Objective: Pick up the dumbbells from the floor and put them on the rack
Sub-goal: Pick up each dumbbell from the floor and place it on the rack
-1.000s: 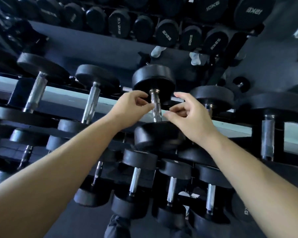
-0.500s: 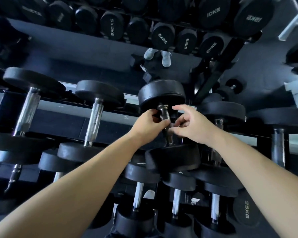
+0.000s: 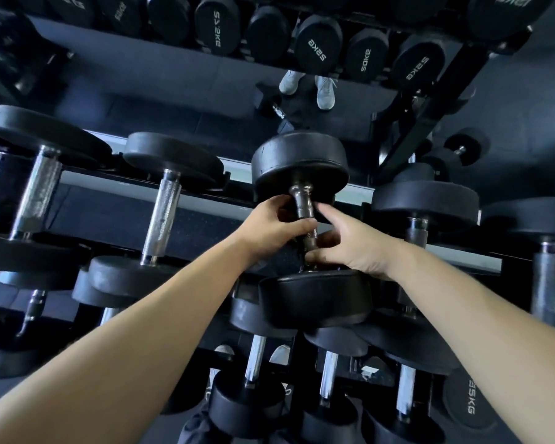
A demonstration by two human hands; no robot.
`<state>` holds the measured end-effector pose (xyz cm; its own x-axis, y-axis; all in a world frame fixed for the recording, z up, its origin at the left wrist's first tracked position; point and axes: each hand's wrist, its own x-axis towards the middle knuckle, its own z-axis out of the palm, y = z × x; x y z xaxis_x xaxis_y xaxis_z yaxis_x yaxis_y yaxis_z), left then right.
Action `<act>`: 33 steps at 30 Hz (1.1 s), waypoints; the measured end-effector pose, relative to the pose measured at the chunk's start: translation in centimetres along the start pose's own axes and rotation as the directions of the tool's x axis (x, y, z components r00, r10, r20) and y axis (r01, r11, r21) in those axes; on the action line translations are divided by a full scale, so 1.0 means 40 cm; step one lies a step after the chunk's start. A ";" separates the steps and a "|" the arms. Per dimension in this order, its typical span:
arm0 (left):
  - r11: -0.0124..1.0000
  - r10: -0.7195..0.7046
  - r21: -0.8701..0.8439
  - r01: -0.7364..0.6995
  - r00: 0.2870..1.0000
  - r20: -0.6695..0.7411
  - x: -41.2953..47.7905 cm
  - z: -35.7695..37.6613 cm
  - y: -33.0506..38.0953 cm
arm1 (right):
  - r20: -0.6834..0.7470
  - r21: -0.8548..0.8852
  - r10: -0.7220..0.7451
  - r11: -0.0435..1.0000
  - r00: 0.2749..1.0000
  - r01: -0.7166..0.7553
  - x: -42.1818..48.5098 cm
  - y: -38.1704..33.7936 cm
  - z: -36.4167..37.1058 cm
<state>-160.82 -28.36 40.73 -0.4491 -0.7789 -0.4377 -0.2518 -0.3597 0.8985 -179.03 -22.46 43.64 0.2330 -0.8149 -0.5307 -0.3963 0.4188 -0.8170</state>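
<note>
While left hand [image 3: 279, 225] and right hand [image 3: 354, 251] grip it, the dumbbell [image 3: 302, 161] sits between neighbours [image 3: 425, 203].

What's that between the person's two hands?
The dumbbell's handle, seen in the head view: the left hand and right hand both hold it.

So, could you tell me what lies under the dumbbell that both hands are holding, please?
Below the dumbbell, lower-tier dumbbells with chrome handles show. Its near head covers part of their heads and any rail beneath.
</note>
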 end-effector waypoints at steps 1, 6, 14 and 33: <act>1.000 0.004 0.005 -0.004 1.000 0.002 0.002 -0.001 -0.001 | -0.002 0.000 0.002 1.000 1.000 -0.002 0.001 -0.002 0.001; 0.996 0.082 0.022 -0.083 0.996 0.036 0.010 -0.010 -0.012 | -0.077 0.005 0.020 1.000 0.997 -0.020 0.009 0.006 0.016; 0.993 0.115 -0.011 -0.115 0.987 0.110 0.020 -0.038 -0.019 | -0.186 0.016 0.043 0.999 0.982 -0.041 0.009 -0.009 0.060; 0.989 0.023 0.138 -0.061 0.965 0.260 0.022 -0.088 -0.054 | -0.432 0.118 0.087 0.992 0.898 -0.039 0.015 0.018 0.213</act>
<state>-157.64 -30.07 38.51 -0.6624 -0.6264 -0.4109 -0.3397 -0.2377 0.9100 -171.61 -19.24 40.81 -0.2091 -0.8684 -0.4496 -0.2970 0.4945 -0.8169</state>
